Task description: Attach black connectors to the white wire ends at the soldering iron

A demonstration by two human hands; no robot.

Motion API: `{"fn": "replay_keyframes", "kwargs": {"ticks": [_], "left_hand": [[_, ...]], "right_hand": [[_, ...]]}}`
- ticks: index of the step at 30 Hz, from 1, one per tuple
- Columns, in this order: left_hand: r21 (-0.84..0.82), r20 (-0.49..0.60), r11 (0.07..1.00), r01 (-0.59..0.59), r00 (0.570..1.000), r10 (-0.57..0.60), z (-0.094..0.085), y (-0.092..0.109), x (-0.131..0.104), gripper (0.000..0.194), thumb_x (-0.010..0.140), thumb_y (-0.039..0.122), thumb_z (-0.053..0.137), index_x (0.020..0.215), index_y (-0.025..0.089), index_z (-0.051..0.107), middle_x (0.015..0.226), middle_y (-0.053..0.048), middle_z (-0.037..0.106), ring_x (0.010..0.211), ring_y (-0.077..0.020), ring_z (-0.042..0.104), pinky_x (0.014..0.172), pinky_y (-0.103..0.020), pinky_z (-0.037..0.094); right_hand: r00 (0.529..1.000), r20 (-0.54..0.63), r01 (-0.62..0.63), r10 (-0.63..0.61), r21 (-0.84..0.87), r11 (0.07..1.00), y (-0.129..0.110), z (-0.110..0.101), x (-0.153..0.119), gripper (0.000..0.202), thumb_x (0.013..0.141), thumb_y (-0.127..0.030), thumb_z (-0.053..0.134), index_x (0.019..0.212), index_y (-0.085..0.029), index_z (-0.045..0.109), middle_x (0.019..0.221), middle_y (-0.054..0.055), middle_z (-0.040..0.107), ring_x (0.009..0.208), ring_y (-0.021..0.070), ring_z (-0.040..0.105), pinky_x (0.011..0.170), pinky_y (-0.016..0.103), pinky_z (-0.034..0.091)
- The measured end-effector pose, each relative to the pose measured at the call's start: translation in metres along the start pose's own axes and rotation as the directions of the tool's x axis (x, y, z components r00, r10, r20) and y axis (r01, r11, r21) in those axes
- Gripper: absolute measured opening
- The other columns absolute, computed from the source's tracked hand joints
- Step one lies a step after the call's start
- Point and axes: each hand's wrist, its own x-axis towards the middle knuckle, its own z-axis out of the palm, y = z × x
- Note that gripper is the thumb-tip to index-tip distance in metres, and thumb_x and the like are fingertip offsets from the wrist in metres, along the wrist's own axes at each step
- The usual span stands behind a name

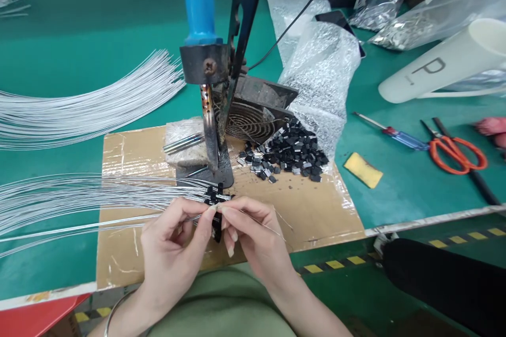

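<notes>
My left hand (174, 239) is closed in a pinch, its thumb and forefinger meeting my right fingertips. White wires (150, 218) run into it from the left. My right hand (256, 231) is also pinched, and a thin strand like solder wire (263, 225) trails from it to the right. What lies exactly between the touching fingertips is hidden. Just behind and below them are small black connector pieces (215, 195) at the ends of a spread of white wires (130, 189). Over these, the soldering iron (209, 126) hangs tip down in a stand, apart from my hands.
Loose black pieces (296, 150) lie heaped on the cardboard (316, 216), beside a small fan (253, 116). A bundle of white wires (98, 110) rests at the left. To the right are a yellow sponge (362, 170), a screwdriver (399, 136), orange-handled scissors (454, 154) and a white cup (438, 68).
</notes>
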Motion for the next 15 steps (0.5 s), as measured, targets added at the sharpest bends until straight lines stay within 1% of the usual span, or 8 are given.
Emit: {"fn": "replay_keyframes", "kwargs": {"ticks": [5, 8, 10, 12, 13, 14, 15], "left_hand": [[-0.040, -0.018, 0.999, 0.015, 1.000, -0.016, 0.002, 0.000, -0.002, 0.009, 0.096, 0.021, 0.074, 0.087, 0.021, 0.074, 0.065, 0.003, 0.065, 0.052, -0.0083, 0.045, 0.046, -0.020, 0.032], [-0.063, -0.027, 0.996, 0.062, 0.998, -0.064, 0.004, 0.005, -0.001, 0.011, 0.094, 0.023, 0.074, 0.084, 0.020, 0.075, 0.066, 0.002, 0.068, 0.053, -0.0088, 0.047, 0.047, -0.020, 0.033], [-0.088, -0.039, 0.989, 0.116, 0.992, -0.120, 0.005, 0.009, 0.000, 0.012, 0.093, 0.024, 0.074, 0.082, 0.020, 0.075, 0.067, 0.001, 0.069, 0.055, -0.0092, 0.048, 0.048, -0.020, 0.034], [-0.104, -0.048, 0.982, 0.159, 0.985, -0.164, 0.004, 0.013, 0.003, 0.012, 0.092, 0.023, 0.075, 0.081, 0.021, 0.076, 0.066, 0.002, 0.067, 0.055, -0.0089, 0.047, 0.050, -0.020, 0.035], [-0.104, -0.046, 0.981, 0.167, 0.984, -0.172, 0.003, 0.014, 0.004, 0.012, 0.091, 0.023, 0.075, 0.080, 0.021, 0.075, 0.065, 0.003, 0.066, 0.054, -0.0087, 0.046, 0.050, -0.020, 0.035], [-0.101, -0.035, 0.981, 0.168, 0.984, -0.172, 0.002, 0.015, 0.005, 0.012, 0.091, 0.023, 0.075, 0.079, 0.021, 0.075, 0.064, 0.003, 0.066, 0.054, -0.0086, 0.045, 0.050, -0.019, 0.035], [-0.099, -0.024, 0.981, 0.170, 0.985, -0.173, 0.000, 0.015, 0.007, 0.011, 0.090, 0.023, 0.076, 0.080, 0.021, 0.076, 0.064, 0.003, 0.066, 0.054, -0.0086, 0.046, 0.050, -0.019, 0.035]], "right_hand": [[0.998, -0.042, 0.042, -0.040, 0.030, 0.999, 0.007, 0.003, 0.000, 0.013, 0.078, -0.035, 0.091, 0.079, -0.023, 0.088, 0.062, -0.001, 0.069, 0.043, 0.0077, 0.055, 0.040, 0.020, 0.052], [0.997, -0.048, 0.067, -0.066, 0.004, 0.998, 0.012, 0.002, -0.002, 0.014, 0.080, -0.037, 0.091, 0.082, -0.023, 0.088, 0.064, -0.001, 0.071, 0.043, 0.0088, 0.057, 0.041, 0.021, 0.053], [0.996, -0.029, 0.083, -0.085, -0.069, 0.994, 0.011, -0.001, -0.003, 0.016, 0.083, -0.040, 0.089, 0.086, -0.023, 0.089, 0.069, 0.001, 0.074, 0.045, 0.0104, 0.060, 0.041, 0.022, 0.055], [0.989, -0.035, 0.133, -0.143, -0.207, 0.969, 0.004, -0.008, -0.005, 0.018, 0.088, -0.041, 0.085, 0.091, -0.023, 0.089, 0.075, 0.003, 0.077, 0.050, 0.0128, 0.065, 0.044, 0.025, 0.057], [0.976, -0.058, 0.184, -0.210, -0.302, 0.935, -0.001, -0.014, -0.005, 0.018, 0.090, -0.040, 0.083, 0.095, -0.024, 0.089, 0.080, 0.004, 0.079, 0.053, 0.0138, 0.067, 0.046, 0.026, 0.059], [0.941, -0.109, 0.248, -0.319, -0.416, 0.875, -0.008, -0.020, -0.005, 0.016, 0.093, -0.038, 0.081, 0.097, -0.025, 0.088, 0.083, 0.004, 0.079, 0.055, 0.0141, 0.068, 0.050, 0.027, 0.060], [0.872, -0.155, 0.315, -0.464, -0.549, 0.775, -0.015, -0.027, -0.003, 0.013, 0.093, -0.035, 0.081, 0.100, -0.025, 0.088, 0.087, 0.004, 0.080, 0.059, 0.0143, 0.069, 0.054, 0.028, 0.061]]}}
